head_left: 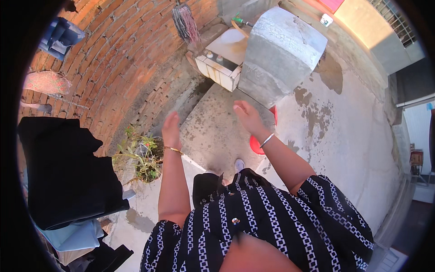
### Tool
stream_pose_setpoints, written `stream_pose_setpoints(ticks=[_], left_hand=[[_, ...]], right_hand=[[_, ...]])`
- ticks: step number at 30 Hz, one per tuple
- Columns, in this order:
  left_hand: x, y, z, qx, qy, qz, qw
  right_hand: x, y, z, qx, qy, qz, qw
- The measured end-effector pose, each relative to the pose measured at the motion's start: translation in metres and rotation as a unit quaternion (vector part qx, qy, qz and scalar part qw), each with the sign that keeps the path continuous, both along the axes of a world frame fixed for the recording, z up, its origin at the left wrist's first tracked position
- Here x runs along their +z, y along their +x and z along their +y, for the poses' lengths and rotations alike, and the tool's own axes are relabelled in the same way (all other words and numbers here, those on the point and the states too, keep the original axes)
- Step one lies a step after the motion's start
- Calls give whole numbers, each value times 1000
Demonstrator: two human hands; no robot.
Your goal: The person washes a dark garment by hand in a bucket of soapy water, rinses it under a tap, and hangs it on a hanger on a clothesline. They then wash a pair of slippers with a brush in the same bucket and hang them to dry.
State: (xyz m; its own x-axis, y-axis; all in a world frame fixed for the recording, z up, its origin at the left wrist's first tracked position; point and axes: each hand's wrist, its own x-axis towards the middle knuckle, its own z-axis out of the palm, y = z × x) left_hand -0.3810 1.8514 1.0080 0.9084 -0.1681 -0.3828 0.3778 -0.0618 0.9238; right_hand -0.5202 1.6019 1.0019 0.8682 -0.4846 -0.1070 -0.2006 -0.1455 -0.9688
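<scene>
Both my arms reach forward above a concrete floor, hands apart. My left hand shows edge-on with fingers stretched out, holding nothing; a bangle sits on its wrist. Below and to its left grows a leafy plant. My right hand also holds nothing, its fingers extended and slightly bent. Near the right wrist, which wears a silver bangle, a red round container shows partly behind the forearm. Neither hand touches an object.
Ahead stands a tiled washing basin beside a grey concrete block and a green tap. A brick wall curves along the left, with a mop head against it. Dark clothes hang at left. Wet patches mark the floor.
</scene>
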Motion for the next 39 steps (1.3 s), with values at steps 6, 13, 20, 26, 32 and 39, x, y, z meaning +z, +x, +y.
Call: stream_pose_setpoints(ticks=[6, 13, 20, 26, 32, 39], left_hand=[[-45, -62, -46, -101, 25, 13, 994], [-134, -145, -55, -168, -20, -28, 985], [-272, -286, -3, -212, 6, 102, 972], [-178, -318, -95, -275, -52, -12, 960], [-200, -391, -253, -365, -63, -18, 929], [-255, -478, -444, -369, -47, 56, 927]], right_hand=[[-53, -122, -49, -145, 12, -2, 989], [-148, -261, -32, -275, 17, -34, 961], [-234, -430, 28, -408, 179, -29, 895], [-163, -543, -20, -475, 123, -90, 867], [-183, -646, -98, -548, 143, -124, 814], [-202, -761, -249, -592, 134, -49, 794]])
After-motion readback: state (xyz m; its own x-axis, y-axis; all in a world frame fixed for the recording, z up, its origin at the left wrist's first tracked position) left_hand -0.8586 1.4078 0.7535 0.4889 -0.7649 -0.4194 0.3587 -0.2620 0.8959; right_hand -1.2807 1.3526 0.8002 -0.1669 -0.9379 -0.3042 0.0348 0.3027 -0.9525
